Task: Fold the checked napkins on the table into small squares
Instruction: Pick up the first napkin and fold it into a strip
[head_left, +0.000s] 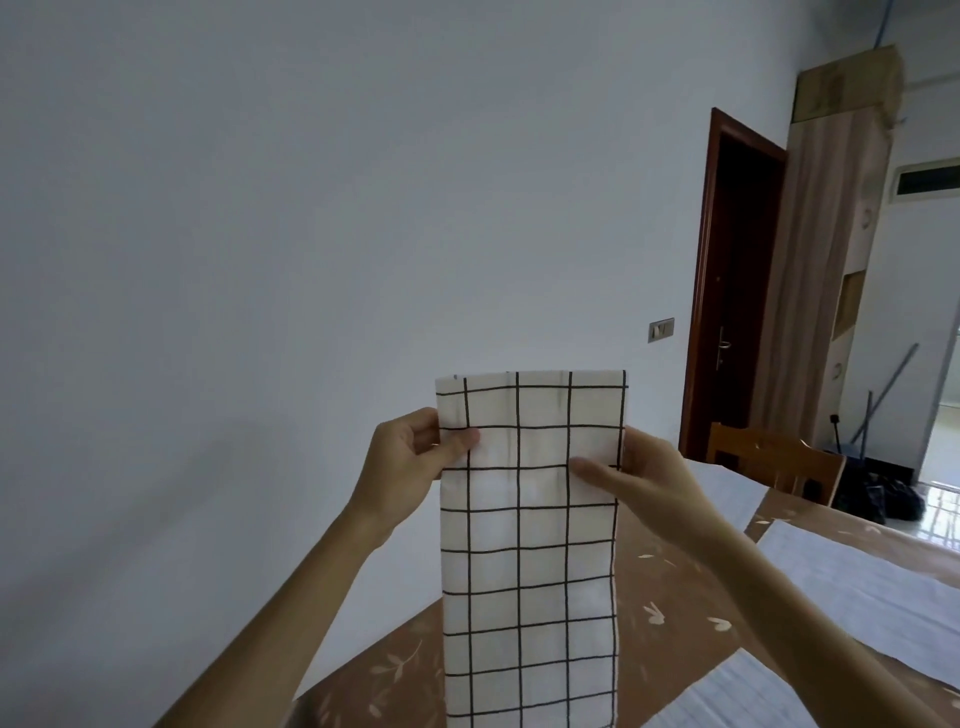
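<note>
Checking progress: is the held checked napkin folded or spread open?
Folded into a long strip, not yet a square. The checked napkin hangs between left hand and right hand; layered edges show along its right side.

The white cloth napkin with black grid lines (530, 545) runs off the bottom edge. It hides most fingers of the left hand (410, 467) and the right hand (654, 478). The dark heap (878, 493) on the far floor is too small to tell.

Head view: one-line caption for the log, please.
Left hand and right hand pinch a white black-checked cloth napkin, folded into a long strip, above the brown leaf-patterned table.
</note>
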